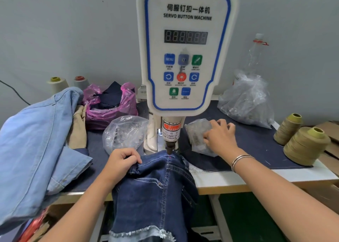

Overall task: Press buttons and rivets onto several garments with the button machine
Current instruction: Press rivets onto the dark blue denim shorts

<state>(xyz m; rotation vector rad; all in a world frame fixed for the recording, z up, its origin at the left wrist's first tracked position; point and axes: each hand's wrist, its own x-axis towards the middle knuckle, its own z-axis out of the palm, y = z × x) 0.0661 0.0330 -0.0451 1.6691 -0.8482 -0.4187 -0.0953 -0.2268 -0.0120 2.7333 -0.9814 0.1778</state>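
Note:
The white servo button machine (185,49) stands at the middle of the table, its punch head (169,147) pointing down at the waistband of dark blue jeans (156,190). The jeans hang over the table's front edge. My left hand (122,163) grips the waistband just left of the punch. My right hand (219,138) reaches into a small clear bag of metal parts (197,133) to the right of the machine, fingers curled in the plastic; whether it holds a part is hidden.
A light blue denim garment (36,146) lies heaped at the left. A pink bag (110,105) with dark cloth, a clear bag (124,131), a large bag of parts (245,98), an empty bottle (255,52) and thread cones (304,144) ring the machine.

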